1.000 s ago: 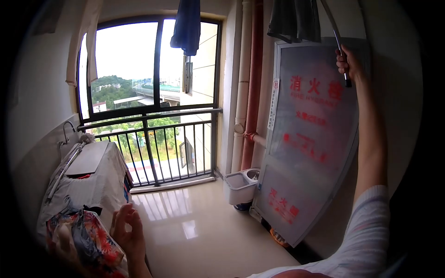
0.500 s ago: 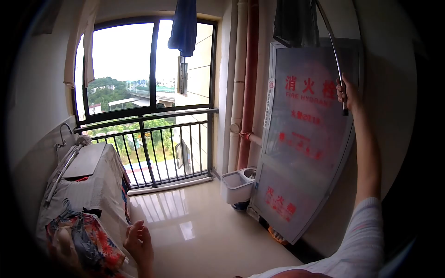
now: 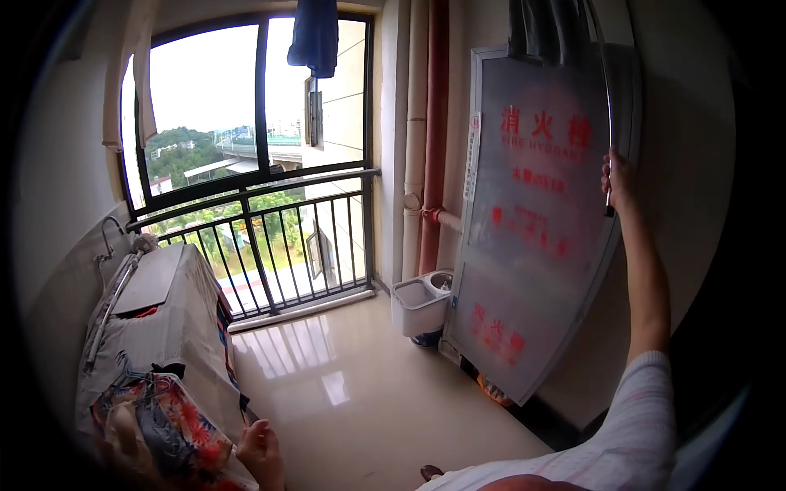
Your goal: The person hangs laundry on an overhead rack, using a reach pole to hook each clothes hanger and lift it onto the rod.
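Observation:
My right hand (image 3: 620,178) is raised at the right and wrapped round the lower part of a slim silver pole (image 3: 608,98). The pole has a dark end cap below the hand, and its upper end runs out of view. Beside the pole, near the top edge, hangs a dark garment (image 3: 547,33); whether the two touch is hidden. My left hand (image 3: 260,450) is low at the bottom left with its fingers curled in, and nothing shows in it. It is beside a floral cloth and hangers (image 3: 176,425) lying on a covered surface (image 3: 184,327).
A blue garment (image 3: 313,37) hangs before the window, above a black railing (image 3: 315,245). A fire hydrant door (image 3: 532,278) stands at the right, beside a red pipe (image 3: 435,139) and a white bin (image 3: 416,311) on the glossy floor (image 3: 352,434). A tap (image 3: 106,241) is on the left wall.
The pole has swung more upright, with my right hand still round it. The dark garment has shifted right against the door. My left hand is lower in view, and the view has tilted down.

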`<state>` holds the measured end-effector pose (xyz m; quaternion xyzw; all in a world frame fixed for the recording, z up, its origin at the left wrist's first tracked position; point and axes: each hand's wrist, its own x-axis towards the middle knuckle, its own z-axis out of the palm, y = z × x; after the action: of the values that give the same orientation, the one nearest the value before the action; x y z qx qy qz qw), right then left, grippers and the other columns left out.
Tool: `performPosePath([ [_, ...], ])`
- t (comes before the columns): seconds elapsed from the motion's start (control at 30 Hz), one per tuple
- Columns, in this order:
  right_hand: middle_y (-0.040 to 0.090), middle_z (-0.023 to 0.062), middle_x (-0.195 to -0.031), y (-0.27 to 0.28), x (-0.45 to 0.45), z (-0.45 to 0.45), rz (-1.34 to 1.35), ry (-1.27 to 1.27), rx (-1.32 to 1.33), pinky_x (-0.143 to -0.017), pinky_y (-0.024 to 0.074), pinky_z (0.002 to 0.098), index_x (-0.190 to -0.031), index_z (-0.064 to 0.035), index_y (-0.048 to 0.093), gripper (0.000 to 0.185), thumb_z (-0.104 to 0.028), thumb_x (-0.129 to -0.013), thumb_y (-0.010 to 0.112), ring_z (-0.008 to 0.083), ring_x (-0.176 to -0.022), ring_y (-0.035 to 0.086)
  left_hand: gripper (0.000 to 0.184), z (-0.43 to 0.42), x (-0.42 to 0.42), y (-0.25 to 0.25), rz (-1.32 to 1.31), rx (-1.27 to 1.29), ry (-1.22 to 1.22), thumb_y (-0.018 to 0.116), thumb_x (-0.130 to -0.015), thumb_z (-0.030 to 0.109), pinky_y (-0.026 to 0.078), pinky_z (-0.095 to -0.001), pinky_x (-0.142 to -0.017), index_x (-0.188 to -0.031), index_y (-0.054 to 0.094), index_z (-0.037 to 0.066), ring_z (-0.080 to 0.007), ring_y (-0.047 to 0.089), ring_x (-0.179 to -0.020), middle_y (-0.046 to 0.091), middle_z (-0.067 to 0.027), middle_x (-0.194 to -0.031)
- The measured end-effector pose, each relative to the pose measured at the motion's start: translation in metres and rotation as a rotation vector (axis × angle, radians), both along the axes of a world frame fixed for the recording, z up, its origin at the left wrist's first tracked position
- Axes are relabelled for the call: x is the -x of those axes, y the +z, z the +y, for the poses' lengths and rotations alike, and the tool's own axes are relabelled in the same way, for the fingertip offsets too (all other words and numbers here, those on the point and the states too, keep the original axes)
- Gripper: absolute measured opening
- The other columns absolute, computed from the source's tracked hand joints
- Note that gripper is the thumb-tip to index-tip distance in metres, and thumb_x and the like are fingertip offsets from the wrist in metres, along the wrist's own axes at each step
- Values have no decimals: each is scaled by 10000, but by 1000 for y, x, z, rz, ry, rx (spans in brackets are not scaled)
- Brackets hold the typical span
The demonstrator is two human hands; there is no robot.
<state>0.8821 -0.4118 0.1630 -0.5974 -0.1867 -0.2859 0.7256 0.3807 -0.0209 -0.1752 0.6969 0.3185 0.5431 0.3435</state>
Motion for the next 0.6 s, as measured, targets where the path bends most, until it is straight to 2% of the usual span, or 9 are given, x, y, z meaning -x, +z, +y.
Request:
performPosePath([
  [0.17, 384, -42, -497, -47, 18, -10, -44, 1, -30, -283, 256, 194, -753, -111, 447, 346, -440, -832, 524, 48, -322, 330, 109, 7, 13, -18, -22, 112, -23, 551, -751, -40, 400, -185, -474, -839, 609, -15, -87, 509, -539, 533, -44, -712],
  [0.23, 385, -48, -496, -86, 7, -24, -92, -52, 95, -294, 277, 191, -745, -126, 448, 320, -421, -825, 544, 47, -329, 343, 112, 6, 25, -25, -44, 155, -37, 549, -747, -43, 383, -183, -474, -838, 609, -16, -78, 500, -543, 514, -37, -704],
  [0.27, 396, -52, -508, -106, 0, -33, 28, 1, 124, -323, 317, 190, -748, -136, 468, 275, -384, -820, 564, 49, -348, 368, 111, 8, 27, -28, -40, 138, -24, 552, -749, -40, 373, -185, -468, -840, 610, -15, -73, 491, -535, 508, -33, -691],
  [0.3, 432, -46, -560, -116, 14, -28, -1, 30, 245, -370, 359, 203, -757, -134, 495, 237, -348, -817, 578, 45, -418, 425, 107, 13, 31, -37, -24, 118, -5, 558, -755, -29, 376, -193, -472, -846, 612, -11, -70, 485, -526, 512, -27, -674],
  [0.33, 452, -40, -606, -123, 31, -22, 91, 150, 247, -461, 393, 211, -780, -134, 509, 206, -325, -827, 571, 46, -515, 461, 107, 12, 34, -35, -2, 144, 9, 564, -758, -17, 383, -198, -479, -853, 613, -10, -74, 493, -526, 517, -26, -662],
  [0.37, 435, -38, -663, -135, -16, -58, 202, 440, 235, -543, 386, 215, -806, -137, 494, 171, -295, -850, 542, 47, -594, 452, 111, 11, 38, -35, 32, 150, 21, 561, -762, -12, 394, -197, -489, -859, 614, -10, -79, 503, -531, 537, -31, -680],
  [0.4, 395, -36, -698, -130, -13, -57, 253, 505, 96, -580, 363, 212, -823, -131, 470, 147, -264, -879, 499, 56, -611, 418, 115, 10, 41, -34, 48, 167, 37, 562, -759, -12, 406, -193, -503, -861, 616, -8, -79, 515, -545, 553, -35, -689],
  [0.47, 340, -26, -698, -135, -40, -68, 135, 542, 133, -544, 322, 208, -793, -122, 436, 171, -249, -906, 446, 65, -573, 349, 135, 16, 52, -40, 90, 196, 32, 579, -745, 4, 423, -199, -508, -872, 623, 3, -80, 532, -560, 576, -44, -714],
  [0.6, 283, -25, -587, -173, 24, 9, 262, 980, 288, -484, 268, 204, -759, -107, 420, 226, -270, -916, 426, 68, -495, 273, 131, 39, 72, -68, 89, 234, 93, 579, -744, 15, 426, -195, -509, -863, 631, 5, -73, 539, -555, 598, -37, -684],
])
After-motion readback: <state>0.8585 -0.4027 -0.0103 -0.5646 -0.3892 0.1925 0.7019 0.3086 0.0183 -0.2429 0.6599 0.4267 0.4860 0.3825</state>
